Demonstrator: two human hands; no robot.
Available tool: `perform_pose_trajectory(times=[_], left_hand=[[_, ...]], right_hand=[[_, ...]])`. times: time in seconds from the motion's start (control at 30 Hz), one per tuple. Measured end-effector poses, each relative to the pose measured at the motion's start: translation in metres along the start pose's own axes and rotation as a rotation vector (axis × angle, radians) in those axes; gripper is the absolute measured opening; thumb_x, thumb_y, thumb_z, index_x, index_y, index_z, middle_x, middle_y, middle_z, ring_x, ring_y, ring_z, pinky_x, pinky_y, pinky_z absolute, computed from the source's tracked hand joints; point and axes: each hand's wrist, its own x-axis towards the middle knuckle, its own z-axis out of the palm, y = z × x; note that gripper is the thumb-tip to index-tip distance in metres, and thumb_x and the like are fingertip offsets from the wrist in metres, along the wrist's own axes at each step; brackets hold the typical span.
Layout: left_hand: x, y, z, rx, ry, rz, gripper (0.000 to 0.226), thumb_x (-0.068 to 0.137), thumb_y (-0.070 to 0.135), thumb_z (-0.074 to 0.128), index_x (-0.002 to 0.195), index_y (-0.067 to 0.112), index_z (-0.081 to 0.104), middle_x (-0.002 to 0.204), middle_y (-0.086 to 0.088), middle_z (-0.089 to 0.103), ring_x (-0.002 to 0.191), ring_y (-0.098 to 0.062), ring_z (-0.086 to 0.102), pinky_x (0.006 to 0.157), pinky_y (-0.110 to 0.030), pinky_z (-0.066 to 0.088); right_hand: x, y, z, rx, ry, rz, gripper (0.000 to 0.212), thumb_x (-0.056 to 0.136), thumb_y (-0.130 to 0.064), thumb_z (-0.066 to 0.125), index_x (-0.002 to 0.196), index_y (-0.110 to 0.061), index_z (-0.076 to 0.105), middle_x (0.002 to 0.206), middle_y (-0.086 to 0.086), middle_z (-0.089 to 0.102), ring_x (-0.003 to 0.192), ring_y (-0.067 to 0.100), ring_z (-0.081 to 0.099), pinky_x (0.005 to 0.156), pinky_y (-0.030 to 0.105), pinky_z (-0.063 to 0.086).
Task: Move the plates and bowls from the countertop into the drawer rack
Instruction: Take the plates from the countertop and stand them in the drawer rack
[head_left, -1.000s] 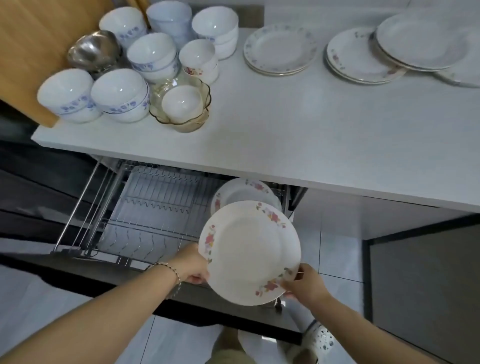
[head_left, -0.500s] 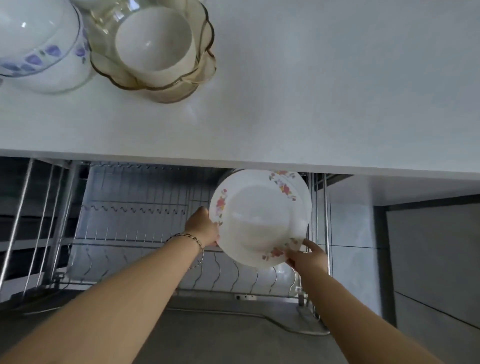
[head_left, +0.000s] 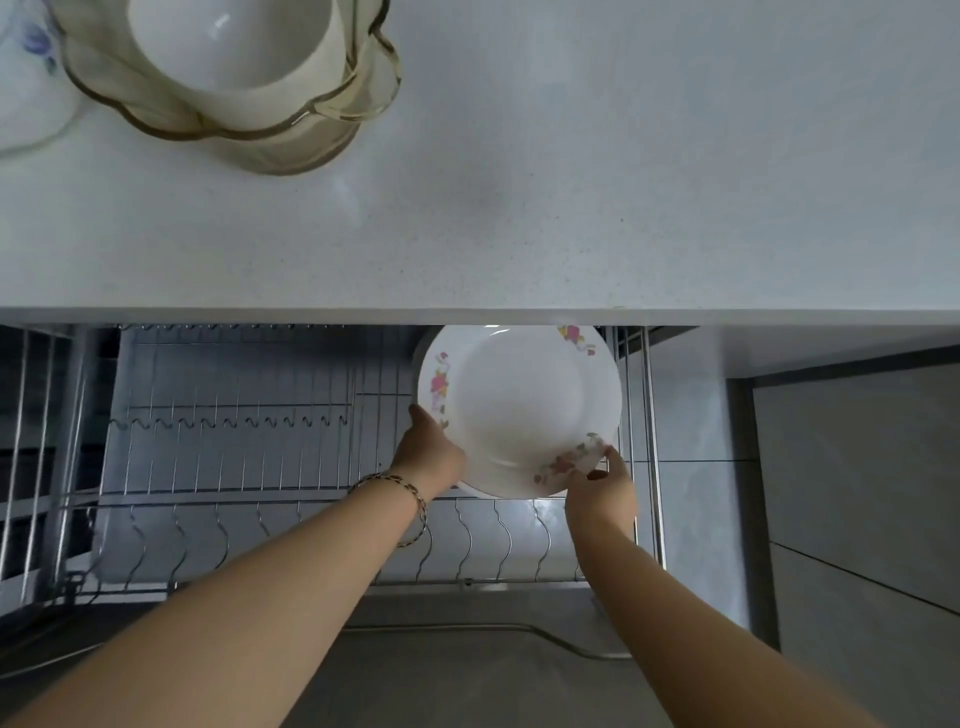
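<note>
Both your hands on one plate, standing on edge at the right end of the drawer rack.

Nearest: your two bare forearms reach in, a thin chain bracelet (head_left: 410, 493) on the left wrist. Your left hand (head_left: 428, 453) is curled on the lower-left rim of the round white ceramic plate with pink flower print (head_left: 519, 410); your right hand (head_left: 600, 491) pinches the lower-right rim, fingertips (head_left: 605, 451) on the floral edge. Plate sits between the hands, upright, face toward you, top edge tucked under the counter lip. A second rim shows just behind it on the left; can't tell more. The chrome wire drawer rack (head_left: 234, 467) has its other slots bare. Farther, on the speckled white countertop (head_left: 571, 182): one scalloped amber glass bowl (head_left: 358, 73) with one white ceramic bowl (head_left: 234, 41) nested inside, plus one white bowl with blue print (head_left: 26, 78), cut off at the left edge.
</note>
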Motion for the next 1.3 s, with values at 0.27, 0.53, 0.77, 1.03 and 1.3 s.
perform_pose_trajectory(times=[0.27,0.53,0.77,1.03,1.3], left_hand=[[-0.029,-0.014,0.004,0.201,-0.031,0.017,0.05,0.081,0.012,0.045,0.131,0.008,0.043,0.124,-0.015,0.054,0.103,-0.028,0.059,0.088,-0.035,0.055],[-0.135,0.1,0.006,0.281,-0.115,0.299,0.024,0.091,0.004,0.039,0.084,0.019,0.056,0.088,0.003,0.048,0.089,-0.018,0.049,0.078,-0.022,0.041],[-0.195,0.264,0.057,0.269,-0.087,0.548,0.017,0.083,0.001,0.044,0.08,0.017,0.046,0.08,-0.007,0.043,0.076,-0.019,0.042,0.07,-0.026,0.038],[-0.193,0.442,0.107,-0.075,0.019,0.476,0.015,0.088,0.008,0.045,0.084,0.015,0.058,0.108,-0.019,0.067,0.1,-0.031,0.066,0.086,-0.039,0.052],[-0.186,0.545,0.095,-0.37,0.075,0.242,0.012,0.095,0.008,0.04,0.088,0.014,0.048,0.065,-0.002,0.051,0.047,-0.01,0.054,0.05,-0.022,0.037]], right_hand=[[-0.015,-0.009,-0.041,-0.268,-0.475,0.063,0.044,0.087,-0.005,0.05,0.131,-0.001,0.051,0.1,0.015,0.066,0.08,0.024,0.064,0.076,0.034,0.055],[-0.025,-0.052,-0.186,-0.543,-0.553,-0.262,0.039,0.09,-0.022,0.051,0.129,-0.014,0.054,0.122,0.008,0.063,0.098,0.019,0.061,0.084,0.026,0.047],[0.041,-0.116,-0.344,-0.498,-0.302,-0.379,0.036,0.09,-0.016,0.049,0.124,-0.009,0.058,0.12,0.01,0.064,0.11,0.024,0.062,0.093,0.026,0.046],[0.172,-0.219,-0.472,-0.408,-0.211,-0.508,0.032,0.089,-0.013,0.049,0.118,-0.008,0.061,0.095,0.005,0.057,0.086,0.02,0.055,0.062,0.019,0.043],[0.23,-0.291,-0.521,-0.529,-0.253,-0.64,0.032,0.09,-0.018,0.048,0.119,-0.015,0.06,0.123,0.009,0.061,0.095,0.019,0.058,0.078,0.022,0.043]])
